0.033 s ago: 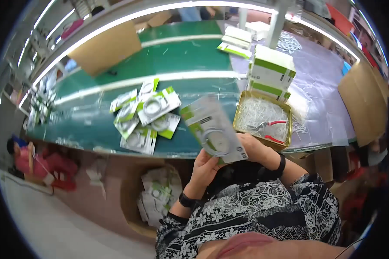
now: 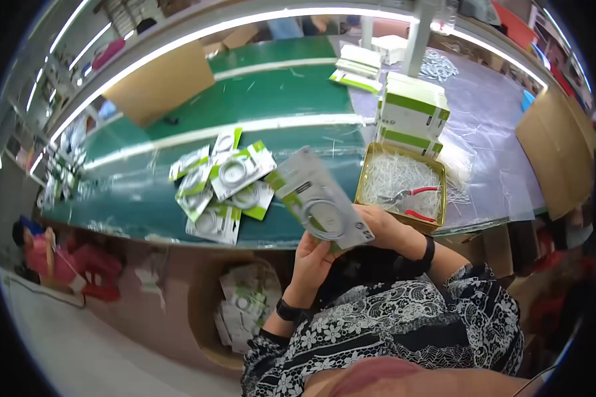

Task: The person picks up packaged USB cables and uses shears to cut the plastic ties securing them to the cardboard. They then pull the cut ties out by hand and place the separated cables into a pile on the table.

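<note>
Before me, a white and green blister pack [image 2: 322,207] with a coiled white, ring-shaped item inside is held tilted over the table's near edge. My left hand [image 2: 313,261] pinches its lower edge. My right hand [image 2: 385,228] grips the lower right side, its fingers partly hidden behind the card. To the left lies a loose pile of similar blister packs [image 2: 234,172] on the green table. Just beyond my right hand stands a gold-rimmed tray [image 2: 360,184] full of thin, clear-white strips [image 2: 397,173]. Red-handled pliers [image 2: 414,192] lie on top of the strips.
White and green boxes [image 2: 414,102] are stacked behind the tray, with more flat boxes [image 2: 359,65] farther back. A brown carton [image 2: 202,311] holding packs stands on the floor at lower left. Cardboard [image 2: 555,155] rises at the right. Another person in pink [image 2: 66,258] sits at far left.
The blister pack has shifted very slightly left and its glare has changed. Both hands keep their hold, and the whole view has moved a little.
</note>
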`<action>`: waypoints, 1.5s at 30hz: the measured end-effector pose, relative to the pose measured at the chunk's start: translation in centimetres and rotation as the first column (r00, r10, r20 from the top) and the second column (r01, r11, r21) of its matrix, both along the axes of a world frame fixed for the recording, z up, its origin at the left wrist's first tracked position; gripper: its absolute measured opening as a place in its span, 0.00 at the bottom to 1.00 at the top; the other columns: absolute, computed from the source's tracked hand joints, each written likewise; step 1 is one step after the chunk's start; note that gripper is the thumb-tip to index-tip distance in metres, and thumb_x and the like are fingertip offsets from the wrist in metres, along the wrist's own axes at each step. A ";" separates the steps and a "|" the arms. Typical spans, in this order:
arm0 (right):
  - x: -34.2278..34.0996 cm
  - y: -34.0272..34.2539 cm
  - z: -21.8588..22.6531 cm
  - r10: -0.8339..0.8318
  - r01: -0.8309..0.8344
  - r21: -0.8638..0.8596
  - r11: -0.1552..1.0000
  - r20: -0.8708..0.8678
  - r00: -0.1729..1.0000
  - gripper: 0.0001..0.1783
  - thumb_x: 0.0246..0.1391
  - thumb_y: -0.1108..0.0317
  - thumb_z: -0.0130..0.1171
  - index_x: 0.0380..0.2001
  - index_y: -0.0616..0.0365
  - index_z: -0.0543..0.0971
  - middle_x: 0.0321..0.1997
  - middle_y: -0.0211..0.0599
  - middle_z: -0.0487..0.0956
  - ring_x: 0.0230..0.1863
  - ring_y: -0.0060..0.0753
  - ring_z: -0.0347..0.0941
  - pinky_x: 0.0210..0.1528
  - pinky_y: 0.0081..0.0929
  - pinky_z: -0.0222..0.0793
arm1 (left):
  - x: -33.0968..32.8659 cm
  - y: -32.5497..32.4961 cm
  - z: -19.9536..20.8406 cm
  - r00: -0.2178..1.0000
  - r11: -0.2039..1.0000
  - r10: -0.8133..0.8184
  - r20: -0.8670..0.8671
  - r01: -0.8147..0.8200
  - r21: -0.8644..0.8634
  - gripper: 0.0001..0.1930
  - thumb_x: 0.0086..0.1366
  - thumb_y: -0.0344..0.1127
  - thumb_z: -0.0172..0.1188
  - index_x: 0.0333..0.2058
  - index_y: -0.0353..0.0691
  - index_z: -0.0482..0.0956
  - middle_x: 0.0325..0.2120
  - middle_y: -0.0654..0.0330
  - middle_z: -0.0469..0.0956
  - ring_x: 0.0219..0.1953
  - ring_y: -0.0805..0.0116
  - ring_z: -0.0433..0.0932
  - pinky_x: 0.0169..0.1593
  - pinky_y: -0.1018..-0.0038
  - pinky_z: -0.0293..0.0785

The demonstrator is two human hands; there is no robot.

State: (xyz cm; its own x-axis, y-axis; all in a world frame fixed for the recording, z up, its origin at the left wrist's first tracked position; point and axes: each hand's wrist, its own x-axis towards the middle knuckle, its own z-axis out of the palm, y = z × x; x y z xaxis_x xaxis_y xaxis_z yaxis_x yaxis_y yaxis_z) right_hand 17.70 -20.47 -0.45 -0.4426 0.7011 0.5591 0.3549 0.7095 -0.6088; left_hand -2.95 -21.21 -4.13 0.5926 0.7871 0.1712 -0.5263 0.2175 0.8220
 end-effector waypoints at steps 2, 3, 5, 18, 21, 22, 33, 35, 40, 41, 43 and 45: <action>-0.5 1.2 0.0 -0.068 0.063 0.112 0.992 0.038 0.997 0.17 0.44 0.75 0.58 0.41 0.63 0.75 0.42 0.44 0.77 0.42 0.48 0.76 0.42 0.35 0.73 | 0.5 0.6 0.9 0.959 0.979 0.143 0.245 -0.100 -0.180 0.22 0.67 0.23 0.49 0.60 0.40 0.62 0.52 0.58 0.71 0.54 0.64 0.73 0.55 0.62 0.73; -0.3 1.7 0.0 -0.103 0.091 0.165 0.982 0.062 0.993 0.17 0.44 0.75 0.57 0.41 0.62 0.75 0.43 0.43 0.76 0.42 0.49 0.75 0.43 0.35 0.72 | 0.8 0.9 1.3 0.964 0.983 0.117 0.238 -0.079 -0.165 0.22 0.67 0.23 0.49 0.60 0.40 0.62 0.52 0.58 0.71 0.54 0.64 0.73 0.55 0.62 0.73; 0.0 2.0 -0.4 -0.108 0.105 0.245 0.964 0.001 0.994 0.16 0.44 0.75 0.57 0.40 0.62 0.75 0.42 0.43 0.76 0.42 0.48 0.75 0.43 0.35 0.72 | 1.3 1.2 1.9 0.971 0.976 0.136 0.199 -0.097 -0.195 0.21 0.68 0.23 0.48 0.59 0.40 0.62 0.52 0.58 0.71 0.54 0.62 0.73 0.54 0.62 0.73; 9.7 3.3 -5.1 -0.237 0.214 0.290 0.933 0.046 0.971 0.13 0.43 0.71 0.57 0.36 0.59 0.74 0.38 0.38 0.75 0.39 0.41 0.73 0.42 0.32 0.72 | 7.4 6.9 -2.4 0.982 0.988 -0.137 -0.127 0.125 -0.091 0.22 0.65 0.24 0.54 0.57 0.36 0.64 0.53 0.54 0.71 0.52 0.58 0.74 0.55 0.55 0.74; 10.6 4.0 -6.7 -0.223 0.221 0.275 0.936 -0.023 0.975 0.12 0.43 0.71 0.56 0.35 0.59 0.74 0.36 0.37 0.73 0.38 0.40 0.72 0.41 0.31 0.72 | 8.6 7.5 -1.7 0.982 0.990 -0.099 -0.161 0.082 -0.111 0.22 0.64 0.23 0.55 0.56 0.35 0.63 0.51 0.52 0.72 0.51 0.55 0.75 0.52 0.53 0.76; 10.9 3.9 -7.3 -0.212 0.217 0.283 0.934 -0.049 0.976 0.12 0.43 0.72 0.55 0.35 0.59 0.73 0.35 0.37 0.73 0.38 0.40 0.72 0.41 0.31 0.72 | 9.0 7.2 -2.0 0.983 0.993 -0.073 -0.169 0.056 -0.107 0.23 0.63 0.23 0.56 0.56 0.34 0.63 0.51 0.51 0.72 0.50 0.54 0.76 0.50 0.52 0.77; 12.1 5.0 -7.3 -0.072 0.102 0.157 0.982 -0.189 0.979 0.11 0.47 0.73 0.54 0.36 0.62 0.72 0.33 0.39 0.73 0.35 0.44 0.73 0.38 0.35 0.71 | 10.2 9.0 -1.3 0.979 0.986 -0.110 -0.170 0.085 -0.146 0.24 0.61 0.23 0.58 0.56 0.33 0.63 0.50 0.50 0.73 0.47 0.52 0.78 0.44 0.53 0.81; 12.1 4.6 -7.1 -0.102 0.109 0.021 0.994 -0.224 0.969 0.11 0.48 0.73 0.54 0.37 0.63 0.72 0.33 0.40 0.73 0.35 0.46 0.73 0.37 0.36 0.71 | 10.0 9.9 -0.9 0.975 0.997 -0.021 -0.219 0.003 -0.081 0.24 0.61 0.23 0.59 0.55 0.33 0.64 0.50 0.50 0.72 0.47 0.53 0.78 0.45 0.54 0.80; 13.6 2.7 -6.2 0.065 -0.186 -0.365 0.912 -0.320 0.945 0.11 0.50 0.74 0.52 0.38 0.63 0.73 0.34 0.42 0.74 0.37 0.46 0.74 0.41 0.36 0.72 | 11.2 10.1 -0.6 0.954 0.993 -0.025 -0.300 0.058 0.100 0.25 0.60 0.25 0.62 0.55 0.34 0.66 0.52 0.53 0.72 0.51 0.59 0.75 0.54 0.63 0.73; 15.3 2.9 -6.6 -0.030 -0.009 -0.161 0.987 -0.237 0.971 0.10 0.49 0.74 0.52 0.38 0.62 0.73 0.33 0.41 0.73 0.37 0.44 0.74 0.42 0.33 0.72 | 13.3 10.1 -0.2 0.934 0.998 -0.011 -0.358 0.034 0.057 0.25 0.59 0.25 0.63 0.55 0.34 0.66 0.52 0.54 0.72 0.53 0.62 0.73 0.56 0.65 0.70; 18.3 2.8 -6.5 -0.175 0.198 0.200 0.960 -0.126 0.976 0.10 0.49 0.74 0.53 0.37 0.60 0.73 0.34 0.40 0.73 0.37 0.43 0.74 0.43 0.32 0.72 | 16.2 7.2 1.2 0.932 0.995 -0.016 -0.363 0.050 0.084 0.26 0.60 0.24 0.61 0.57 0.35 0.65 0.53 0.56 0.71 0.55 0.63 0.71 0.57 0.64 0.69; 20.2 2.5 -5.5 -0.235 0.245 0.351 0.904 -0.072 0.969 0.09 0.50 0.72 0.53 0.36 0.60 0.73 0.35 0.40 0.74 0.38 0.43 0.74 0.43 0.32 0.72 | 17.7 5.5 0.9 0.953 0.993 -0.117 -0.281 0.108 -0.049 0.27 0.61 0.23 0.59 0.58 0.36 0.64 0.53 0.56 0.71 0.54 0.63 0.72 0.58 0.64 0.68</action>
State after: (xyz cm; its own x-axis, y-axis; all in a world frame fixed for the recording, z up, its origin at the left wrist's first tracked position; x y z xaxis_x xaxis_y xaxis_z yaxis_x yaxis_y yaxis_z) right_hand 37.88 -18.00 -5.96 -0.2671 0.5377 0.7997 0.5284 0.7757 -0.3451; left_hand 14.76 -15.73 -3.27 0.6979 0.7150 -0.0408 -0.2440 0.2909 0.9251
